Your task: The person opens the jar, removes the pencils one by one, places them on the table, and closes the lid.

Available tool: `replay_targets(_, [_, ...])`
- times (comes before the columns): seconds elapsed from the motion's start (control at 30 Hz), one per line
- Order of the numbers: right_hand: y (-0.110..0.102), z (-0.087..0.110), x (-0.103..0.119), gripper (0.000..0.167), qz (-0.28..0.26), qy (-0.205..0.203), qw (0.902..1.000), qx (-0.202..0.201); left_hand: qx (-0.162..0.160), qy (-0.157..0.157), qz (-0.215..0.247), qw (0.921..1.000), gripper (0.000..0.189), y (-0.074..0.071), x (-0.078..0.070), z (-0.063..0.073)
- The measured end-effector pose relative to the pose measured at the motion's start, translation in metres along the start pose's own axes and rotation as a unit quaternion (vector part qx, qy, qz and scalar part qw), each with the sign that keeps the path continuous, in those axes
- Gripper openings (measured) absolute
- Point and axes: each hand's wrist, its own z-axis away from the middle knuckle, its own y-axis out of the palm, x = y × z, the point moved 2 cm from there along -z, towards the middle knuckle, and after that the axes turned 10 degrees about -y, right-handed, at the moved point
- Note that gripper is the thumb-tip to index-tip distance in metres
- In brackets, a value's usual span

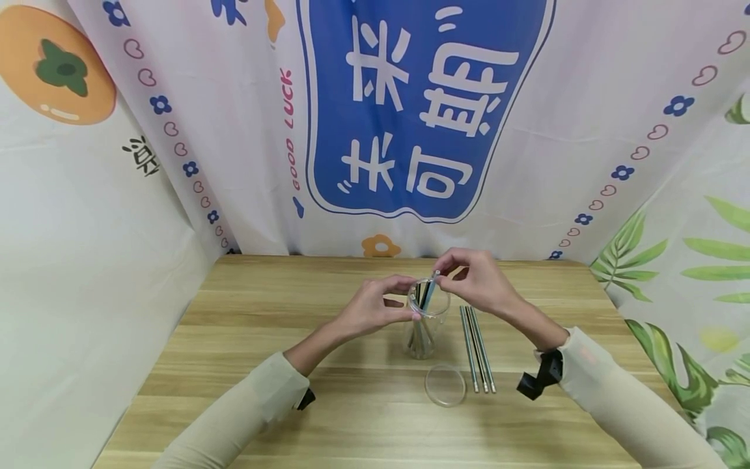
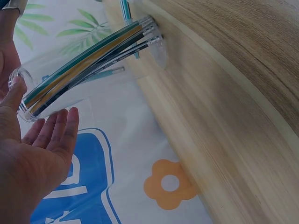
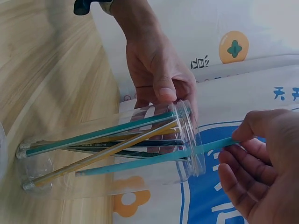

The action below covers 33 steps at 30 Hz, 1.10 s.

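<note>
A clear plastic jar point(image 3: 103, 189) stands upright on the table, its mouth uncovered. My left hand point(image 1: 375, 303) grips it near the rim, thumb on one side and fingers on the other. Several pencils point(image 2: 84, 70) in green, yellow and black lean inside, silver-banded ends at the bottom. With thumb and fingertips my right hand point(image 1: 480, 280) pinches the top of a light blue pencil point(image 3: 215, 145). Most of that pencil's length is inside the jar, its lower end above the bottom.
Right of the jar, a few pencils point(image 1: 477, 352) lie side by side on the wooden table point(image 1: 246, 365). A round clear lid point(image 1: 445, 385) lies in front of the jar. A printed curtain point(image 1: 258, 163) hangs behind the table's far edge.
</note>
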Motion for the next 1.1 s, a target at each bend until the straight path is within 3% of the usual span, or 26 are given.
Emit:
replay_targets(0.23, [-0.008, -0.002, -0.005, 0.009, -0.067, 0.02, 0.9964, -0.048, -0.005, -0.002, 0.004, 1.0, 0.062, 0.0, 0.001, -0.001])
replay_targets(0.47, [-0.017, -0.003, -0.007, 0.013, -0.146, 0.03, 0.9854, -0.083, -0.005, -0.003, 0.006, 1.0, 0.062, -0.001, 0.0, -0.002])
replay_targets(0.73, [-0.023, -0.002, -0.007, 0.011, -0.252, 0.049, 0.9605, -0.107, -0.004, -0.005, 0.009, 0.9999, 0.062, -0.001, 0.0, -0.001])
replay_targets(0.97, [-0.031, -0.004, -0.007, 0.008, -0.301, 0.053, 0.9413, -0.142, -0.004, -0.005, 0.009, 0.9999, 0.062, 0.0, 0.001, -0.001])
replay_targets(1.1, [-0.035, -0.006, -0.006, 0.009, -0.345, 0.048, 0.9226, -0.166, -0.004, -0.006, 0.006, 1.0, 0.063, 0.0, 0.002, -0.001])
